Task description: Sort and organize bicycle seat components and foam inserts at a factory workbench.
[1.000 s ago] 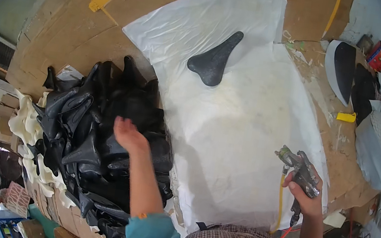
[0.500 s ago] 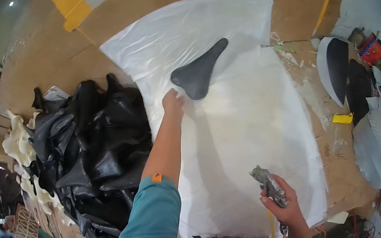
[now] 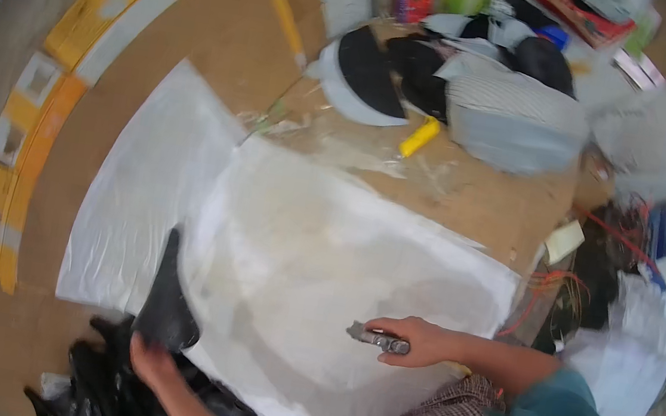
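My left hand point(image 3: 150, 359) grips the wide end of a black, saddle-shaped cover point(image 3: 166, 299) at the lower left edge of the white plastic sheet point(image 3: 318, 249). Under that hand lies a heap of similar black pieces point(image 3: 103, 394). My right hand point(image 3: 420, 344) hovers over the sheet's lower right part and holds a small grey metal tool point(image 3: 376, 338) pointing left.
The sheet covers a brown board table point(image 3: 230, 35). A yellow marker-like stick point(image 3: 419, 137), black and white pieces point(image 3: 363, 73) and striped grey fabric point(image 3: 509, 114) lie at the far side. Flat yellow cardboard point(image 3: 32, 126) sits at the left. Orange cables point(image 3: 556, 283) and clutter crowd the right edge.
The view has swung to the right. My left hand took the black cover and drew it back from mid-sheet to the black heap. My right hand keeps hold of the tool.
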A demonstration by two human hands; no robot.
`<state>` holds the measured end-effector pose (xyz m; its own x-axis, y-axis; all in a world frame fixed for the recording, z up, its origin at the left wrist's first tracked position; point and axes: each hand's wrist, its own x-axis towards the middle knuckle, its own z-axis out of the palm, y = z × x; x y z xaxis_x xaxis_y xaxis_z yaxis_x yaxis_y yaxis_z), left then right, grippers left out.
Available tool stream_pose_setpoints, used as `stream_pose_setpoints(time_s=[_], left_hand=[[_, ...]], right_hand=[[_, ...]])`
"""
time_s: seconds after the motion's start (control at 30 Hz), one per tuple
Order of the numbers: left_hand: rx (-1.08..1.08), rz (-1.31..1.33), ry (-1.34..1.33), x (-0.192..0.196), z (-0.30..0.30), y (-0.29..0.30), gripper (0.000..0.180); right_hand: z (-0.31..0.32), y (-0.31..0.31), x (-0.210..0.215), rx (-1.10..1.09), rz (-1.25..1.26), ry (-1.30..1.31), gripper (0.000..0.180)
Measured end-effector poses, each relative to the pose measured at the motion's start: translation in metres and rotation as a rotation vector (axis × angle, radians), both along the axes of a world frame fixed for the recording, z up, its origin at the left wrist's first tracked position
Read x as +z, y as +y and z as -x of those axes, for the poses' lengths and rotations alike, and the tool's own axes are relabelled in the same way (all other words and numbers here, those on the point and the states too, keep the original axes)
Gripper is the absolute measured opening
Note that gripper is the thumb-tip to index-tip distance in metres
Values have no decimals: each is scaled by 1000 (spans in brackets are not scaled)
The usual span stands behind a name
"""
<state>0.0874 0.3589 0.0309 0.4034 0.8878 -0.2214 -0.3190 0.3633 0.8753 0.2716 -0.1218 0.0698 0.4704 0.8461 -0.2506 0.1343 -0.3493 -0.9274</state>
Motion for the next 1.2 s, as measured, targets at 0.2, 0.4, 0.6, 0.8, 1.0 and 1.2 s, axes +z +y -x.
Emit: stream_pose_setpoints(time_s=[0.2, 0.4, 0.6, 0.8, 1.0, 1.2], left_hand=[[278, -460, 120, 76, 187, 22, 36], [607, 113, -331, 102, 145, -165, 28], [-33, 351, -334, 16, 110, -217, 43], [12, 255, 157, -9, 39, -285, 43], [-42, 71, 174, 14, 7, -351, 48], [-333, 120, 479, -15, -74, -495, 55]], right_hand=[[14, -69, 10, 149, 261, -180, 44], [-41, -103, 43, -25, 473, -757, 34], [-93, -56, 17, -301, 212, -1080, 55], [-59, -117, 25, -4, 186, -725, 56], [-101, -316, -9, -374, 167, -600, 41], [-171, -537, -3, -823, 162, -375, 37]])
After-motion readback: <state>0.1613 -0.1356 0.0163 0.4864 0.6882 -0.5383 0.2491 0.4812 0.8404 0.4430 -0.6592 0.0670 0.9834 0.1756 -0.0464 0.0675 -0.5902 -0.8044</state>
